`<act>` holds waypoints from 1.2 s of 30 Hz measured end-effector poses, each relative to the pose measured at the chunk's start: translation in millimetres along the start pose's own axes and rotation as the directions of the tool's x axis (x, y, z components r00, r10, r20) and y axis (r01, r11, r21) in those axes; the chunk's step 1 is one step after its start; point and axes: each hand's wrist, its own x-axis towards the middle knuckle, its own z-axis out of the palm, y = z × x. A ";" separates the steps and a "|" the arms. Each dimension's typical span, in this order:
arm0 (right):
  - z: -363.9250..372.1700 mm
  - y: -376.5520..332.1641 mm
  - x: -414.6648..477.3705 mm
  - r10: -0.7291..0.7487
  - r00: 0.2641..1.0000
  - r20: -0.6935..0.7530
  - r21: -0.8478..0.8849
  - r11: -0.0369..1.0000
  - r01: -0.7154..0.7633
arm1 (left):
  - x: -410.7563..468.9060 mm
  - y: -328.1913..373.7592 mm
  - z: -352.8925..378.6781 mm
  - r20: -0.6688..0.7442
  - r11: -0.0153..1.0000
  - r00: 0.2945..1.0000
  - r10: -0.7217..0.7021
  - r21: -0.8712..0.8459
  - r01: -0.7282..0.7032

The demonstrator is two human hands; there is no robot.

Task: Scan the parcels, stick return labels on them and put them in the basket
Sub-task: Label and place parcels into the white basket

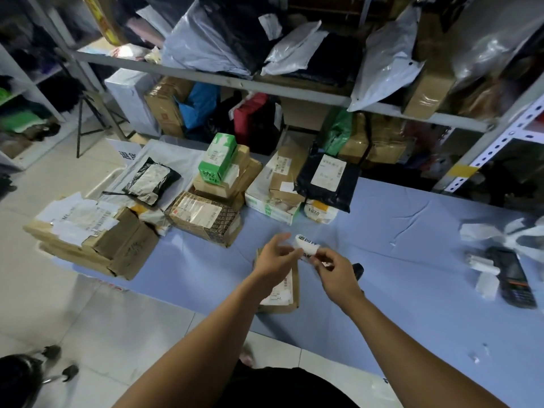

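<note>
A small brown parcel [283, 293] with a white shipping label lies on the blue table [412, 275] in front of me. Above it both hands hold a white return label [306, 245] with black characters. My left hand [275, 257] pinches its left end and my right hand [335, 273] pinches its right end. Several more parcels wait beyond: a patterned brown box [206, 217], a green box [219, 160] on stacked cartons, a black mailer [326, 178]. A black handheld scanner [513, 279] lies at the right. No basket can be made out for certain.
Flat cartons [94, 240] overhang the table's left end. Torn label backing paper [482, 269] lies beside the scanner. A metal rack [265, 83] packed with bags and boxes stands behind the table. A small black object [357, 270] sits behind my right hand. White tiled floor lies to the left.
</note>
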 end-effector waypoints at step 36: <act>-0.3 -37.9 -6.0 -0.052 0.985 0.162 0.064 0.997 0.042 | -8.5 53.4 -30.6 0.132 0.946 0.937 0.323 -0.060 -0.318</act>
